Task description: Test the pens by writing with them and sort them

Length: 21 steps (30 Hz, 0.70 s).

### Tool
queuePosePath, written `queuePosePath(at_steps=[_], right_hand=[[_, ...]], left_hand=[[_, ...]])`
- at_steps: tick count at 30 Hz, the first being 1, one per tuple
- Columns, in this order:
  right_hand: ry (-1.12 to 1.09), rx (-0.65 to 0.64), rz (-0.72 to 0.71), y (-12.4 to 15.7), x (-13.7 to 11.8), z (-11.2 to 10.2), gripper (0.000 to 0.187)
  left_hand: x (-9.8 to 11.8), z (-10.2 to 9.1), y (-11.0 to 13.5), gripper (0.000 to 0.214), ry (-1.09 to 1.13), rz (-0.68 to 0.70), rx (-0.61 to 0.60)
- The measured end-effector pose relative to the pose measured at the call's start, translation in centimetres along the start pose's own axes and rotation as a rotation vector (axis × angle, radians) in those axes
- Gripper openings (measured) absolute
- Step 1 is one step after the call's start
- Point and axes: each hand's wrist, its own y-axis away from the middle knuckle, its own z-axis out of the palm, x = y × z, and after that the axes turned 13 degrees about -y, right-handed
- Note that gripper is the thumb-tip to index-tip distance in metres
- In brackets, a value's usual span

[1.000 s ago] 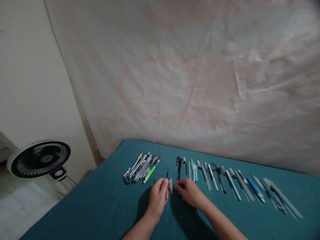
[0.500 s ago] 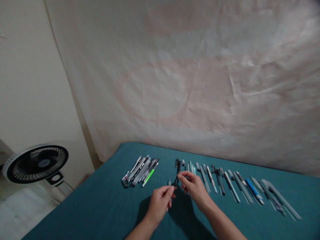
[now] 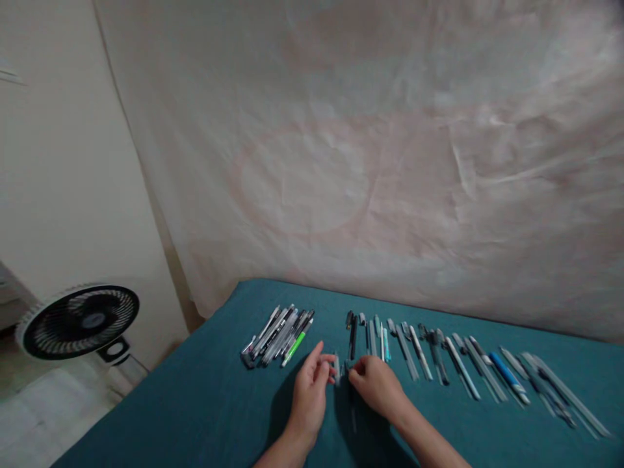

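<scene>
My right hand (image 3: 376,385) is closed in a pinch low over the cloth, on a thin dark pen part (image 3: 353,413) whose far tip is pale; its exact kind is blurred. My left hand (image 3: 311,393) is open beside it, fingers apart and pointing away from me. Its fingertips are beside a small clear pen piece (image 3: 337,369) on the cloth; I cannot tell if they touch. Just beyond the hands lie a black pen barrel (image 3: 353,337) and a short dark cap (image 3: 349,318).
A bundle of pens (image 3: 280,335) with a green pen (image 3: 296,344) lies at left. Rightward runs a row of separated pens and caps, including a blue pen (image 3: 509,377). All rest on the green cloth (image 3: 195,403). A fan (image 3: 88,322) stands off the left edge.
My hands have come apart after nearly meeting over a thin dark piece. My left fingers have opened. My right hand has lowered to the cloth, and the view has shifted slightly.
</scene>
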Motion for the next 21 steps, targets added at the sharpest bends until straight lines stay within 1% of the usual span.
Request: queuePosePath(at_steps=[3,5,9,14,18,21], right_hand=[[0.175,0.034,-0.022,0.7,-0.7,0.1,0.023],[0.220,0.025,-0.041,1.3,-0.8,-0.1,0.025],[0.245,-0.004,-0.086,2.5,-0.4,-0.4,0.021],[0.204,-0.019,-0.128,3.5,0.3,-0.4,0.017],[0.159,-0.006,-0.162,3.9,0.1,0.0,0.017],[0.135,-0.011,-0.207,4.1,-0.1,0.4,0.017]], left_hand=[[-0.4,0.0,0.0,0.057,0.028,0.033,-0.015],[-0.6,0.0,0.0,0.056,0.058,0.037,-0.024],[-0.7,0.0,-0.1,0.054,0.085,0.047,-0.029],[-1.5,0.1,-0.5,0.044,-0.093,0.096,-0.011],[-2.4,0.1,-0.8,0.042,-0.250,0.142,-0.039],[-2.6,0.0,-0.7,0.044,-0.357,0.165,-0.058]])
